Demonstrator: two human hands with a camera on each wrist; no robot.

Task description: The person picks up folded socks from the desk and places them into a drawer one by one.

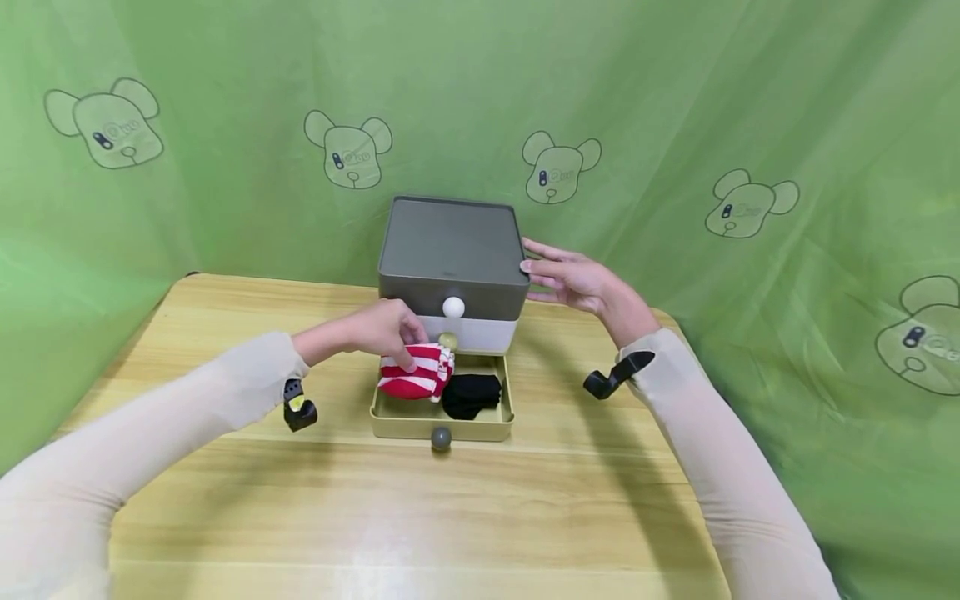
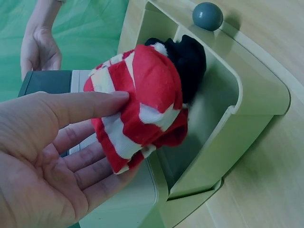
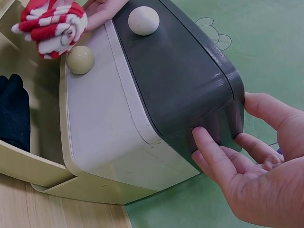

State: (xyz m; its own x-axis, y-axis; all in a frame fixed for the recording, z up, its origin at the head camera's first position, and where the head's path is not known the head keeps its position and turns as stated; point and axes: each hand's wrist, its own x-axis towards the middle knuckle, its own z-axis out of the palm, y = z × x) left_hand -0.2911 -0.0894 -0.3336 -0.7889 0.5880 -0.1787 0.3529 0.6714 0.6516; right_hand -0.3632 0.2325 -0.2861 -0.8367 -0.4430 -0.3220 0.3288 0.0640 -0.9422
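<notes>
Between thumb and fingers, my left hand (image 1: 386, 327) pinches a folded red-and-white striped sock bundle (image 2: 142, 95) over the pulled-out bottom drawer (image 1: 405, 428). Inside that beige drawer, toward its right side, lies a folded black sock bundle (image 1: 472, 395). My right hand (image 1: 573, 280) rests its fingertips against the right side of the small drawer cabinet (image 1: 450, 242), its fingers extended. In the right wrist view the thumb and fingertips touch the dark grey top section near its edge.
The cabinet's dark grey top drawer has a white knob (image 1: 453, 307), and the pale middle one a beige knob (image 3: 80, 60). A grey knob (image 1: 441, 439) sits on the open drawer's front. A wooden table (image 1: 300, 500) bears the cabinet, with a green curtain (image 1: 465, 83) behind.
</notes>
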